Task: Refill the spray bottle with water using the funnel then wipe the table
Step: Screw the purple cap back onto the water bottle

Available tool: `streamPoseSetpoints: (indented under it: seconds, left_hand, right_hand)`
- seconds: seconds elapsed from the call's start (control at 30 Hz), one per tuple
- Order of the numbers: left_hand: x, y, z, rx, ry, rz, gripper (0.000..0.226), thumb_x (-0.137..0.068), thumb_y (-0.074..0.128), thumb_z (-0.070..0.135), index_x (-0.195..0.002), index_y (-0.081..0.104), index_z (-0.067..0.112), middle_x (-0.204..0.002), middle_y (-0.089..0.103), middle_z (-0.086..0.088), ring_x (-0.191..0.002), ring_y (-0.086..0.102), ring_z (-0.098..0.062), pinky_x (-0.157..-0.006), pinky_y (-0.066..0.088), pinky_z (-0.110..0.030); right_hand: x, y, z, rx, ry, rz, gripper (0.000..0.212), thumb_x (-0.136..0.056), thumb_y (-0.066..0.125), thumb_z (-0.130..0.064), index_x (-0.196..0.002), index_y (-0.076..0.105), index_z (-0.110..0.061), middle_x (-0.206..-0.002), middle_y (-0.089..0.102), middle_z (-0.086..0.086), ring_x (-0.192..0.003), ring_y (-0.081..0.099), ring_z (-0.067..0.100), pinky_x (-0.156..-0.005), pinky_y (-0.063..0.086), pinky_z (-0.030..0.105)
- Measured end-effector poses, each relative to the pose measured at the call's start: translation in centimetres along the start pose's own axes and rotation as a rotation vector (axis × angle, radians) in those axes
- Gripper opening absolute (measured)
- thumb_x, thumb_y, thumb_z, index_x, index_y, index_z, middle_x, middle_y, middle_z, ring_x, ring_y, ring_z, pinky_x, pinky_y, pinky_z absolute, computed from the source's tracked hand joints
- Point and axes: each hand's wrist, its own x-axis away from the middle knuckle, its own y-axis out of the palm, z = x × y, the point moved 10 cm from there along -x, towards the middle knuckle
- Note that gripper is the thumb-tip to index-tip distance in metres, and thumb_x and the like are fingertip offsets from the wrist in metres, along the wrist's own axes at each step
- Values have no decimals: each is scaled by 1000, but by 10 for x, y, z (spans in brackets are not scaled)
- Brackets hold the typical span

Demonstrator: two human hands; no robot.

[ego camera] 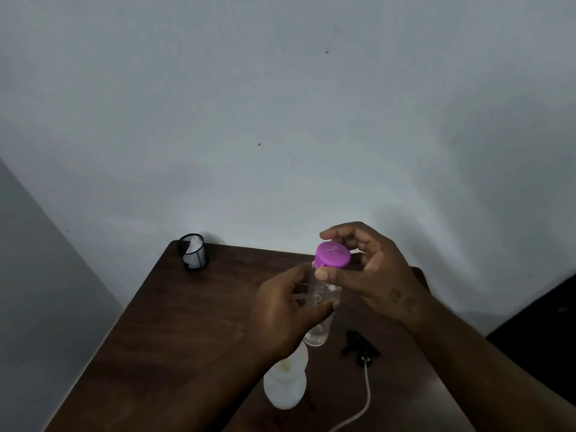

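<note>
The left hand (286, 310) was wrapped round the body of a clear bottle (319, 335), holding it tilted above the table (187, 322) at centre frame. The right hand (374, 275) had its thumb and fingers curled round the bottle's purple cap (332, 255), which sat on the neck. Judging by that grip, the cap was being twisted, though whether on or off could not be told. How much water the clear bottle held was also not readable.

Just below the left wrist, at lower centre, the white spray bottle (285, 385) stood on the table with its top off. Its black spray head (358, 346) lay to the right of it, apart from the bottle, with the pale dip tube (367, 391) trailing toward the bottom edge. So the spray bottle appeared to have been opened, but nothing showed whether any water had gone in. No funnel could be made out for certain, and no cloth was in view. By this reading the pouring, the refitting of the head and the wiping were all left to do.

In the upper left corner of the table stood a black mesh cup (193, 251) with something white in it, well apart from the work. The loose spray head and tube lay nearest the hands and looked likeliest to be knocked during pouring or wiping.
</note>
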Motion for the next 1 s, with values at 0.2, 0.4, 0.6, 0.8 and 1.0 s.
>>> streamPoseSetpoints:
  seconds: [0.2,0.4,0.6,0.8,1.0]
  left_hand:
    - [-6,-6,-9,14,-7,9,42,-83,85,30,-122,69,28,-107,76,13,-99,73,-5,-83,62,-34]
    - [-9,-9,-17,-9,-7,24,41,-84,84,33,-122,69,30,-107,76,13,-99,72,-6,-83,61,-37]
    - [-24,-22,-33,-1,-43,27,36,-84,84,32,-116,70,28,-103,75,9,-97,72,-8,-84,61,-39]
    - [-48,-37,-60,-14,-97,-33,40,-84,82,34,-121,68,35,-110,76,15,-103,69,3,-90,59,-26]
    - [-78,-44,-111,-114,-127,-76,47,-85,81,40,-128,64,31,-113,76,14,-104,71,2,-91,60,-38]
  right_hand:
    - [-6,7,4,37,12,64,49,-67,93,-23,-107,66,-30,-109,71,-8,-102,68,15,-87,60,46]
    - [-13,13,7,60,-4,98,52,-67,93,-26,-108,63,-30,-107,69,-11,-101,67,12,-82,61,40]
    - [-26,22,19,-38,31,5,71,-65,94,-22,-126,59,-35,-121,66,-9,-115,64,13,-94,57,38]
    - [-40,44,60,-77,164,-99,69,-70,90,-13,-130,60,-32,-121,70,-12,-110,68,6,-90,56,23]
    - [-80,64,96,-29,160,-34,65,-70,88,-6,-128,64,-24,-116,73,-8,-107,69,9,-90,58,26]
